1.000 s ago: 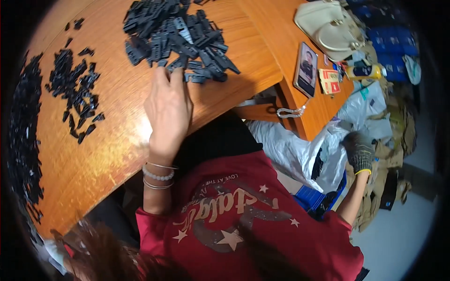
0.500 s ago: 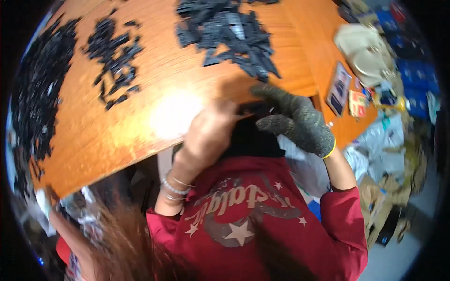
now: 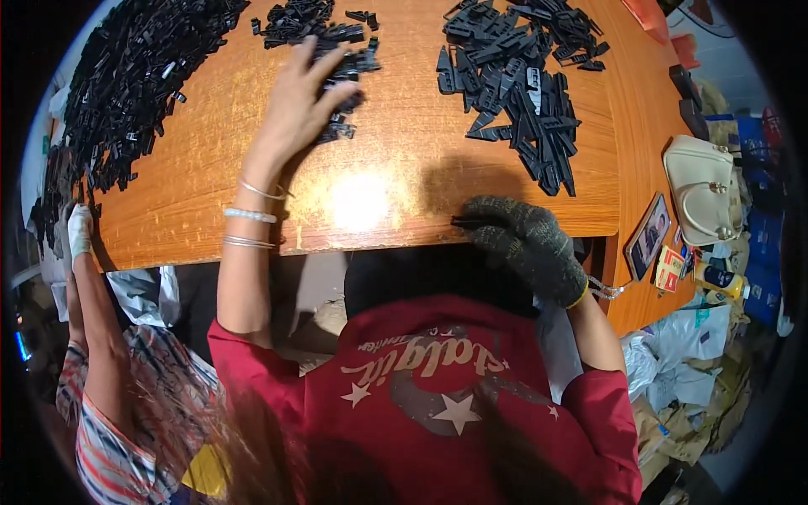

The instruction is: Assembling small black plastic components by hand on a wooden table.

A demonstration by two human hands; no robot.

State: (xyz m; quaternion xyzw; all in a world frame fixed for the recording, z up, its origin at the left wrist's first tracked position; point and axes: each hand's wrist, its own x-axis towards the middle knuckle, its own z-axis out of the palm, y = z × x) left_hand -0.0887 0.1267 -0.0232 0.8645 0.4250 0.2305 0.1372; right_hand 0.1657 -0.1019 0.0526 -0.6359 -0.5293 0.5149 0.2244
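Bare and wearing bracelets, my left hand (image 3: 296,109) reaches over a small pile of black plastic parts (image 3: 295,23), its fingers spread. It covers some parts in the pile; I see nothing gripped in it. At the table's near edge my right hand (image 3: 532,248), in a dark knitted glove with a yellow cuff, is closed in a pinch. From its fingertips sticks out a small black plastic part (image 3: 459,222). Farther up, a pile of longer, wedge-shaped black parts (image 3: 509,88) lies on the wooden table (image 3: 404,109).
A big heap of black parts (image 3: 139,101) covers the table's far left. Beside it a co-worker's gloved hand (image 3: 80,229) is at the edge. At right are a cream handbag (image 3: 700,189), a phone (image 3: 648,236), a small red-and-yellow packet (image 3: 670,268) and a bottle (image 3: 722,279).
My left hand has gone from beside my right hand to the small pile, up and to the left, and its fingers have spread. The whole view has shifted. My right hand stays by the edge.
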